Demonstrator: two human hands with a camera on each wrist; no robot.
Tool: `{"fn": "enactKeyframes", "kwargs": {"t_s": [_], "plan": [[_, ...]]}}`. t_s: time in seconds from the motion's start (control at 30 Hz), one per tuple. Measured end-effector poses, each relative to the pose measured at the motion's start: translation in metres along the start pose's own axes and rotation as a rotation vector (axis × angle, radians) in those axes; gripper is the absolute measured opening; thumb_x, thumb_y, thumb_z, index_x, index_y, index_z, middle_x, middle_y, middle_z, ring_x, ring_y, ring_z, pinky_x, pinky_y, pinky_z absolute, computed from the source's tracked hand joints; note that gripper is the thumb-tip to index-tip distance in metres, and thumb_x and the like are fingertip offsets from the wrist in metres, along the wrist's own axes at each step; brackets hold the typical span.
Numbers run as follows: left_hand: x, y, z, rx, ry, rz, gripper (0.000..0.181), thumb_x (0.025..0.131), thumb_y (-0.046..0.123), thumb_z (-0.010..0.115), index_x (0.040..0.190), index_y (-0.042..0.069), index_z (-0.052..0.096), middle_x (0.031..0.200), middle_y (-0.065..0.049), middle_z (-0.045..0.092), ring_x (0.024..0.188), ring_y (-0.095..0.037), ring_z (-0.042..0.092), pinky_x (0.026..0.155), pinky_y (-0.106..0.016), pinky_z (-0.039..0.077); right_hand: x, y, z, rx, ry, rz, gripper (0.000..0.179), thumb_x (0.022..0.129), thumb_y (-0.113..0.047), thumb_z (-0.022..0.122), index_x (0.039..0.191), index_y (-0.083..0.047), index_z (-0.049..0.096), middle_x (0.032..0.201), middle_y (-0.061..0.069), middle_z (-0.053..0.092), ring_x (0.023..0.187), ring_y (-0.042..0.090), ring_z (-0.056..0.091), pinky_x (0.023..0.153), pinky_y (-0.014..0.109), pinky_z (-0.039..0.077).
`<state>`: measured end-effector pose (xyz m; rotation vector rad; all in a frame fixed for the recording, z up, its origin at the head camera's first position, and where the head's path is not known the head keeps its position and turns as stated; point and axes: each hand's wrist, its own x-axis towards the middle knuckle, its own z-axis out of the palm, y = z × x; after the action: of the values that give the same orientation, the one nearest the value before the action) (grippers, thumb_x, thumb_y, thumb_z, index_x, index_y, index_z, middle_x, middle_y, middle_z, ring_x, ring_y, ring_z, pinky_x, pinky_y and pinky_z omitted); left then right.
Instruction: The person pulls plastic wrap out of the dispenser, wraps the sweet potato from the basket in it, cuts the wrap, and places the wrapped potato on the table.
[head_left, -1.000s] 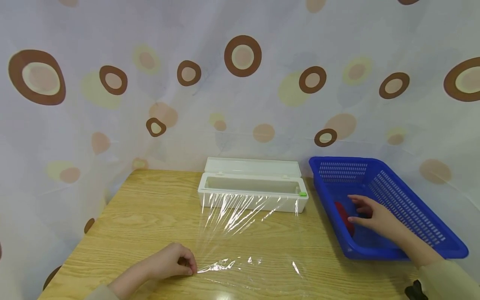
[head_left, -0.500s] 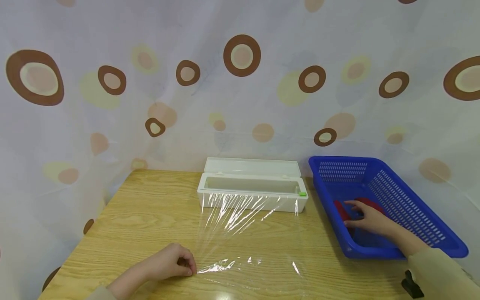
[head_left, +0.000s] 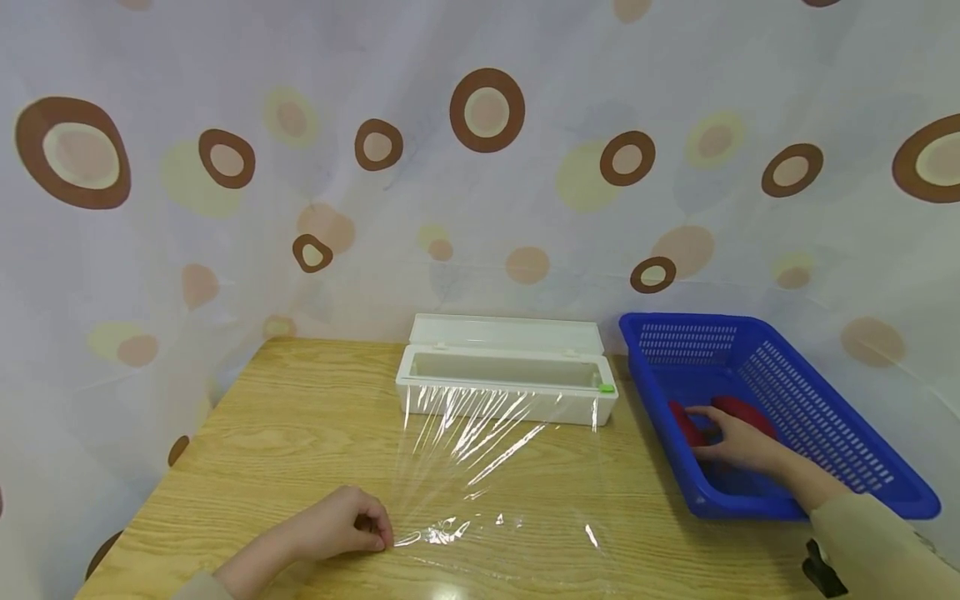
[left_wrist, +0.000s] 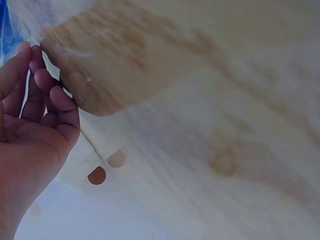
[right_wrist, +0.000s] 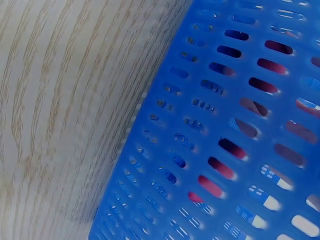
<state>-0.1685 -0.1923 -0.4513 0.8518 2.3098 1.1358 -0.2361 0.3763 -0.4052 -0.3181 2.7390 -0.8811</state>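
Observation:
At the front left, my left hand [head_left: 341, 525] pinches a corner of clear cling film [head_left: 487, 492] between thumb and fingertips. The film runs out of a white cling film box [head_left: 506, 404], whose lid [head_left: 506, 333] stands up behind it. In the left wrist view the left hand [left_wrist: 42, 105] shows from its palm side. My right hand [head_left: 738, 442] is inside a blue plastic basket [head_left: 678, 475], thumb and fingers curled about a smooth red object [head_left: 684, 423] by the left wall. A second red rounded object [head_left: 744, 414] lies just behind that hand.
A small green slider [head_left: 606, 388] sits at the box's right end. In the right wrist view the slotted basket wall [right_wrist: 165, 130] hides most of the right hand. A spotted curtain [head_left: 480, 208] hangs behind the wood-grain table [head_left: 315, 417].
My right hand has moved down and slightly left onto the red object, its fingers closing in. The second red object has come into view behind it. The left hand stays put.

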Motion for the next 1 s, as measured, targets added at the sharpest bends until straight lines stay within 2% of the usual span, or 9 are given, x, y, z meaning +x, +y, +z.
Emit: {"fn": "enactKeyframes", "kwargs": {"t_s": [0.2,0.43,0.6,0.7,0.83,1.0], "plan": [[0.001,0.001,-0.001,0.001,0.003,-0.004,0.005,0.086,0.011,0.067,0.085,0.015,0.071,0.079,0.009,0.066,0.064,0.001,0.05,0.058,-0.018,0.046,0.0,0.001,-0.003,-0.041,0.025,0.002,0.074,0.081,-0.023,0.073,0.135,0.011,0.034,0.116,0.036,0.053,0.105,0.046,0.055,0.075,0.043,0.053],[0.001,0.0,-0.002,0.008,0.005,0.003,0.005,0.086,0.011,0.067,0.085,0.015,0.071,0.08,0.009,0.066,0.065,0.001,0.05,0.059,-0.018,0.046,-0.001,0.006,-0.01,0.051,0.048,-0.003,0.077,0.081,-0.019,0.073,0.136,0.013,0.03,0.118,0.04,0.048,0.105,0.046,0.054,0.071,0.041,0.055],[0.001,0.001,-0.002,0.001,0.005,0.002,0.005,0.086,0.011,0.068,0.085,0.014,0.071,0.081,0.008,0.066,0.066,0.001,0.051,0.059,-0.019,0.046,-0.004,0.007,-0.013,0.098,0.035,-0.015,0.074,0.083,-0.015,0.07,0.136,0.014,0.028,0.115,0.039,0.051,0.099,0.036,0.058,0.067,0.036,0.055],[0.001,0.0,-0.001,0.004,0.003,0.002,0.006,0.085,0.01,0.068,0.085,0.015,0.071,0.08,0.009,0.066,0.066,0.001,0.051,0.06,-0.019,0.047,-0.008,0.002,-0.017,0.113,0.038,-0.007,0.074,0.084,-0.014,0.069,0.137,0.014,0.026,0.116,0.038,0.052,0.097,0.033,0.058,0.065,0.034,0.054],[0.0,-0.002,0.002,0.007,0.005,-0.002,0.007,0.085,0.009,0.068,0.084,0.015,0.071,0.079,0.01,0.065,0.066,0.002,0.051,0.06,-0.019,0.047,-0.011,-0.007,-0.024,0.083,0.064,-0.019,0.072,0.084,-0.014,0.068,0.137,0.013,0.028,0.117,0.038,0.051,0.093,0.027,0.058,0.062,0.034,0.053],[-0.001,-0.002,0.002,-0.005,0.004,-0.006,0.007,0.086,0.01,0.068,0.084,0.016,0.071,0.08,0.01,0.065,0.066,0.002,0.05,0.06,-0.019,0.046,-0.014,-0.018,-0.033,0.052,0.064,-0.026,0.073,0.084,-0.015,0.069,0.138,0.011,0.027,0.12,0.041,0.048,0.094,0.029,0.059,0.062,0.035,0.054]]}}
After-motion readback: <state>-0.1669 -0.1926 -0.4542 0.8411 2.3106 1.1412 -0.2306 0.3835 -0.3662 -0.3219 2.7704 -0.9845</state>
